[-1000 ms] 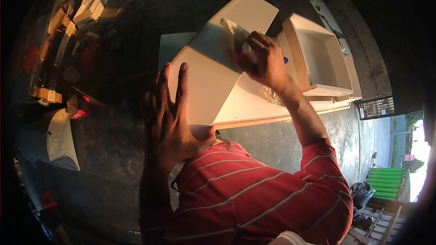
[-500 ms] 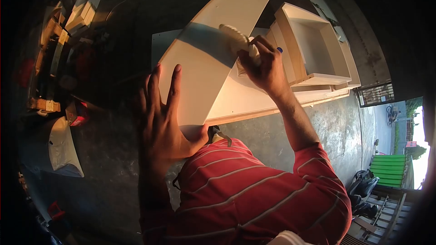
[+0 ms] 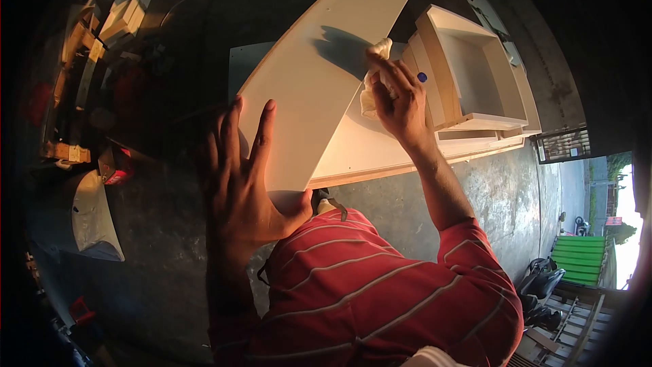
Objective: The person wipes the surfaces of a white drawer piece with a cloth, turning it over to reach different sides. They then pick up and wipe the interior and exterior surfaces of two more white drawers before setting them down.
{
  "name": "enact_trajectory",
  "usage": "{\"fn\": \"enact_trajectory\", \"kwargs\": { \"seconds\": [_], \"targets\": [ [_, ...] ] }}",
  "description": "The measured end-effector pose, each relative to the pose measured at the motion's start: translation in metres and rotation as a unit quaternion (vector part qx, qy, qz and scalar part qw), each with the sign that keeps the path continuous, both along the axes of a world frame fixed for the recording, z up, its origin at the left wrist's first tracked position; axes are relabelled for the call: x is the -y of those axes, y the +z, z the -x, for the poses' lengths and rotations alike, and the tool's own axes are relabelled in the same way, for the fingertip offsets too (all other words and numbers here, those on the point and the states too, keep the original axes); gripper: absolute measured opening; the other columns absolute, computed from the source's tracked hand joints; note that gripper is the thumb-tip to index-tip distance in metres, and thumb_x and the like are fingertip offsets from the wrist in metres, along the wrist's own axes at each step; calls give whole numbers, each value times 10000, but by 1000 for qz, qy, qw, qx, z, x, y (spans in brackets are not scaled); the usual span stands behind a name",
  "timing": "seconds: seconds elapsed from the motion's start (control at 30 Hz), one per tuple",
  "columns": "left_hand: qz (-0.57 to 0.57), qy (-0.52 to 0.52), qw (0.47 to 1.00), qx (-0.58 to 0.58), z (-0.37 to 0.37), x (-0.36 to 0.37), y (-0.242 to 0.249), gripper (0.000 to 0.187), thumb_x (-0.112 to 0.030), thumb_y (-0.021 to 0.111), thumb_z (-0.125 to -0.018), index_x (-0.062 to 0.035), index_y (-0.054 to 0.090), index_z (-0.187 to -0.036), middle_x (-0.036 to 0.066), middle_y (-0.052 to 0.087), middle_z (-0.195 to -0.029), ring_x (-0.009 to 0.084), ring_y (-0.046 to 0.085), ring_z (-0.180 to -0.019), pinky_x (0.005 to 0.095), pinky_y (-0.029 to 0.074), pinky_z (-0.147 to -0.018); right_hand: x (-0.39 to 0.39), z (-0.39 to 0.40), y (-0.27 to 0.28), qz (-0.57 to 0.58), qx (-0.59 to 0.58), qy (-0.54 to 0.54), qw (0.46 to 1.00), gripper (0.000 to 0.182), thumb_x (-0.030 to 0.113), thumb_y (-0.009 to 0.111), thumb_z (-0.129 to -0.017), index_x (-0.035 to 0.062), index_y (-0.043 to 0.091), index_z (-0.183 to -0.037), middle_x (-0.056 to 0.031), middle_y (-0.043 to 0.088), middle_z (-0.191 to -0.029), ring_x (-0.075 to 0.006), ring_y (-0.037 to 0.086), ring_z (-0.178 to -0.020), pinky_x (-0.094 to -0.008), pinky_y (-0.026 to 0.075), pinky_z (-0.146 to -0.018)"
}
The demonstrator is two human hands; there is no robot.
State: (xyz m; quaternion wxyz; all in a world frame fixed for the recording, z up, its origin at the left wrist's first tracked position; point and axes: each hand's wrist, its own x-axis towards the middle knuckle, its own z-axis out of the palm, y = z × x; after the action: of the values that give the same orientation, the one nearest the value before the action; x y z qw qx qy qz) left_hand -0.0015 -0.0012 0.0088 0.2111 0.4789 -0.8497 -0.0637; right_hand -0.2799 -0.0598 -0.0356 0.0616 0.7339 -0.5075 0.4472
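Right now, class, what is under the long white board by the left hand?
From under the board, a pale panel shows at right and a shadowed corner at left; what the board covers cannot be seen.

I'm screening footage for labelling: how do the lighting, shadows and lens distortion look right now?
In the head view, warm light falls on the pale panel, with a dark shadow beside the right hand and its crumpled cloth; head view again, outdoor daylight at far right burns out to white; head view too, the panel's edges look bowed and the corners go black.
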Motion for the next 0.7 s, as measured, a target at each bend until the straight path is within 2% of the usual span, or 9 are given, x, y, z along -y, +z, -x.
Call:
{"fn": "enact_trajectory", "kwargs": {
  "seconds": [0.1, 0.17, 0.2, 0.23, 0.33, 0.43, 0.53, 0.57, 0.7],
  "targets": [
    [-9, 0, 1000, 0, 0, 0, 1, 1039, -507, 652, -636, -81, 268, -1502, 275, 241, -1502, 444, 315, -1343, 560, 250, -1071, -6, -2, 1, -16, 3, 32, 999, 323, -2, 631, -822, 71, 648, -1137, -126, 658, -938, -292, 651, -819, -368, 525, -720],
    [-10, -1, 1000, 7, 0, 0, 2, 1039, -508, 654, -635, -80, 270, -1501, 277, 238, -1502, 443, 312, -1346, 560, 249, -1071, -10, -6, 1, 15, 67, 72, 995, 335, -10, 624, -828, 49, 648, -1157, -134, 661, -956, -286, 657, -837, -360, 527, -729],
    [-10, -2, 1000, 12, 0, 0, 3, 1039, -508, 656, -634, -80, 273, -1500, 279, 236, -1503, 442, 309, -1348, 560, 249, -1072, -17, -22, 7, 25, 149, 31, 988, 290, -8, 627, -830, 24, 662, -1116, -142, 663, -964, -284, 660, -857, -353, 524, -743],
    [-10, -2, 1000, 12, 0, 0, 3, 1039, -508, 656, -634, -80, 273, -1500, 279, 236, -1503, 442, 309, -1348, 560, 249, -1072, -15, -19, 9, 25, 149, 31, 988, 290, -8, 627, -830, 24, 662, -1116, -142, 663, -964, -284, 660, -857, -353, 524, -743],
    [-8, -6, 1000, 15, 0, 0, 3, 1044, -509, 662, -631, -81, 273, -1500, 283, 230, -1503, 440, 298, -1357, 563, 242, -1076, -6, -6, 14, -28, 27, 41, 998, 216, 8, 663, -820, 42, 690, -1032, -120, 655, -899, -246, 655, -795, -357, 531, -733],
    [-3, -8, 1000, 10, -1, 1, 2, 1049, -512, 668, -627, -83, 274, -1500, 285, 228, -1503, 439, 293, -1360, 564, 240, -1077, -3, 0, 10, -6, -54, 37, 998, 254, 9, 685, -807, 67, 695, -1054, -115, 641, -938, -226, 646, -774, -353, 538, -710],
    [3, -8, 1000, 14, 0, 0, 2, 1051, -515, 669, -627, -85, 275, -1501, 284, 233, -1501, 440, 296, -1358, 566, 242, -1075, -19, -14, 7, 4, 5, 73, 997, 261, 12, 718, -781, 69, 697, -1035, -119, 621, -1025, -230, 644, -790, -344, 542, -687],
    [-1, -6, 1000, 18, 0, 0, 3, 1051, -517, 669, -628, -85, 274, -1501, 284, 234, -1501, 441, 296, -1359, 568, 243, -1073, -21, -17, -3, 26, 37, 135, 990, 239, 16, 749, -757, 63, 706, -987, -124, 599, -1098, -246, 647, -819, -331, 546, -672],
    [-12, -8, 1000, 14, 0, -1, 4, 1048, -518, 666, -631, -83, 275, -1501, 283, 233, -1502, 442, 291, -1364, 574, 238, -1076, -17, -13, 6, 59, -17, 92, 994, 227, 21, 748, -753, 58, 705, -972, -134, 627, -1136, -260, 661, -890, -335, 542, -693]
  ]
}}
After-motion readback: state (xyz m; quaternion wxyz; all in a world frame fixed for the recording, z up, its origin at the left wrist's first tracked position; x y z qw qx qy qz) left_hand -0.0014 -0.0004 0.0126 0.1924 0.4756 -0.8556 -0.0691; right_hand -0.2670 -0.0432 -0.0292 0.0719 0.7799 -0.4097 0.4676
